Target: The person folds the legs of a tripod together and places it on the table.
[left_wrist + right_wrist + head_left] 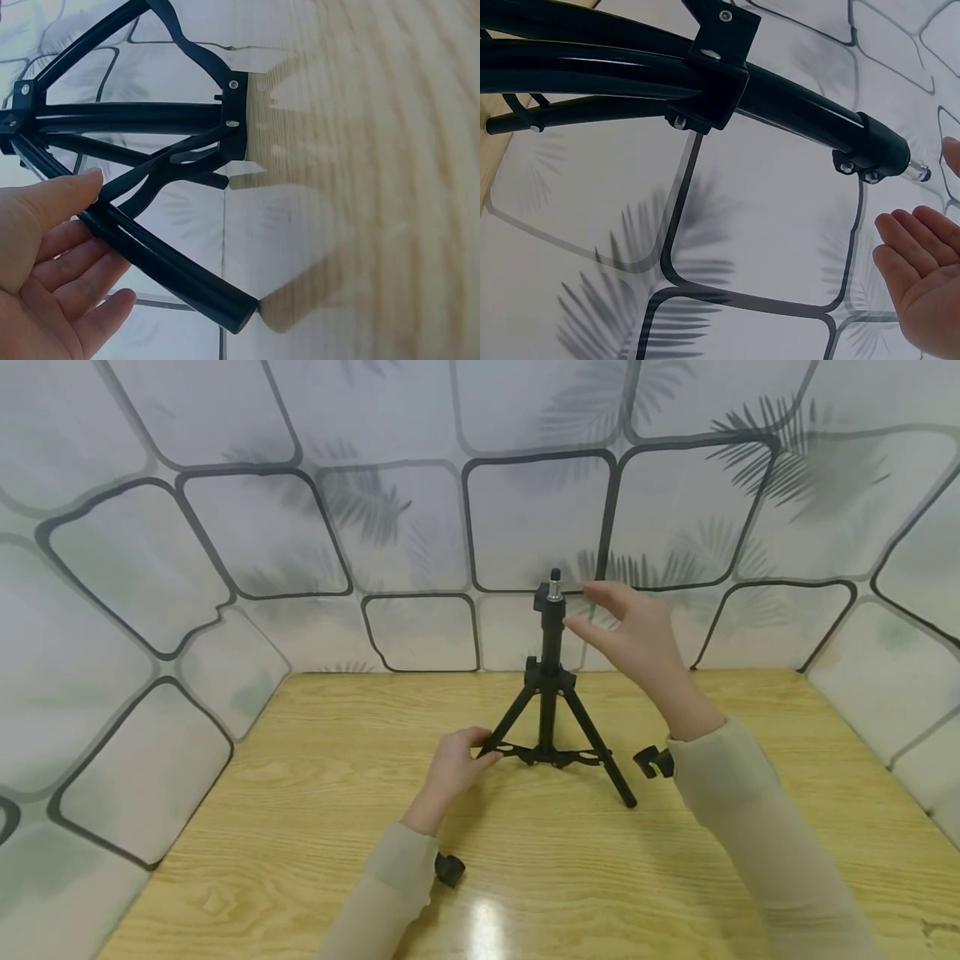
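Observation:
A black tripod (551,647) stands upright on the wooden table with its legs spread and a silver stud (555,588) at its top. My left hand (453,768) grips one of its legs low down. In the left wrist view, the thumb lies on one side of that leg (184,274) and the fingers curl behind it. Beside the top of the centre column, my right hand (637,635) is held up with thumb and fingers apart. The right wrist view has that hand (926,277) just off the stud, holding nothing.
The wood-grain table (322,793) reaches back to a pale wall covering (420,631) with dark outlines and leaf prints. Black wrist-camera mounts show by the left sleeve (401,864) and the right sleeve (723,777).

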Tool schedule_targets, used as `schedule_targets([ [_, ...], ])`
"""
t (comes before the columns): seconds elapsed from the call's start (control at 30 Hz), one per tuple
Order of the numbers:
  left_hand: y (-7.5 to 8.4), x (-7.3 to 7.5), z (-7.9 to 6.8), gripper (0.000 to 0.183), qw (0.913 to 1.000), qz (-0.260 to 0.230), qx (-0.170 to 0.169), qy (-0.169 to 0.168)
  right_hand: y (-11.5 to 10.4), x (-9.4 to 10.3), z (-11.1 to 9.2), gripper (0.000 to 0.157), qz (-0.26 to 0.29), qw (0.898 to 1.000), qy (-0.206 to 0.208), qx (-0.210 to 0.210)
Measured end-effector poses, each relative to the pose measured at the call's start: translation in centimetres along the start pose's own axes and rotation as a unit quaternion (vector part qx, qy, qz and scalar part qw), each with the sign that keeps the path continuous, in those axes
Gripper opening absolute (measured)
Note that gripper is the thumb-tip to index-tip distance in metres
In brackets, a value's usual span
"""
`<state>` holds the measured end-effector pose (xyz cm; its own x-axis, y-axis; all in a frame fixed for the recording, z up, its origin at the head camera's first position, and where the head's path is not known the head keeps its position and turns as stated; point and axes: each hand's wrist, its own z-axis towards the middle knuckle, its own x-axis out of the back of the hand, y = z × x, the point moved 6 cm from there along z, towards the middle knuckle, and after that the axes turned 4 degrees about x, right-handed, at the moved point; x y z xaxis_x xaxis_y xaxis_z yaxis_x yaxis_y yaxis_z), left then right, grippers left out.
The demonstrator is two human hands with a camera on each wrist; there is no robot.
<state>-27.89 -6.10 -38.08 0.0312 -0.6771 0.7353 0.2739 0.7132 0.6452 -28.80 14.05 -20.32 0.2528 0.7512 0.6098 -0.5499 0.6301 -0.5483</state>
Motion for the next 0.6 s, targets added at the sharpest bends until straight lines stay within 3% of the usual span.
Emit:
schedule_targets([
  [0.13, -0.3, 0.0, 0.0, 0.033, 0.9999, 0.007, 0.008, 0.000, 0.2, -0.6, 1.0, 0.054, 0.022, 0.999, -0.017, -0.023],
  [0.4, -0.7, -0.3, 0.0, 0.032, 0.9994, 0.028, 0.020, -0.002, 0.0, -1.3, 2.8, 0.054, 0.041, 0.997, -0.051, -0.026],
  [0.6, -0.7, 0.0, 0.1, 0.031, 0.9996, 0.017, 0.024, 0.005, 0.1, -1.7, 3.6, 0.050, 0.065, 0.994, -0.064, -0.054],
])
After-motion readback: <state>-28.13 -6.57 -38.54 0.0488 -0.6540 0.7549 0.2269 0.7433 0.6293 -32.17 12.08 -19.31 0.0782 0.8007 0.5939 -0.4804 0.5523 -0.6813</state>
